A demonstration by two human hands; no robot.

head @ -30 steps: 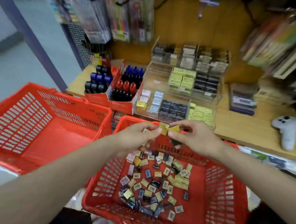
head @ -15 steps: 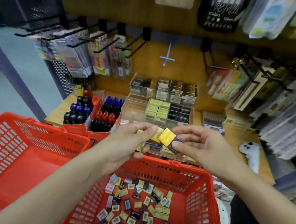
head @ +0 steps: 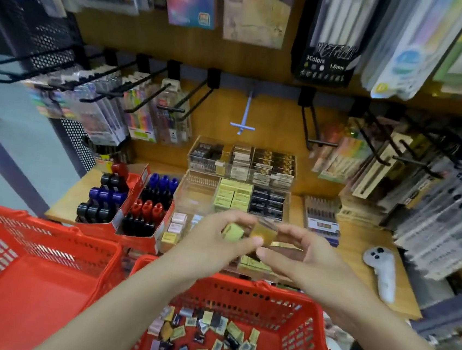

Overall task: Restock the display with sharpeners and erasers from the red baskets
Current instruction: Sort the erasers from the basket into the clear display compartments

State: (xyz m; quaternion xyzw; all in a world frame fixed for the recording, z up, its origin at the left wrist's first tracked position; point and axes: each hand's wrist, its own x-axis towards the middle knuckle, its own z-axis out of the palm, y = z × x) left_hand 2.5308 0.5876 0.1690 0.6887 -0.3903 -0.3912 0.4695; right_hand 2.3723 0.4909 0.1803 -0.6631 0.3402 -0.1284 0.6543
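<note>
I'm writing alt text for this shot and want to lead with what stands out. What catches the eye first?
Two bare hands meet mid-frame, the left hand pinching a small yellow-green eraser beside the right hand, just in front of the clear display trays. Below them, a red basket holds scattered small packets; another red basket sits at lower left.

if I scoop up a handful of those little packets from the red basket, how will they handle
The packets look small, flat and wrapped, so probably light and stiff enough to keep shape. Their glossy wrappers may be slippery, so a few could slide out. Being flat, they are unlikely to roll. They lie loose in the basket, so scooping should be easy.
</note>
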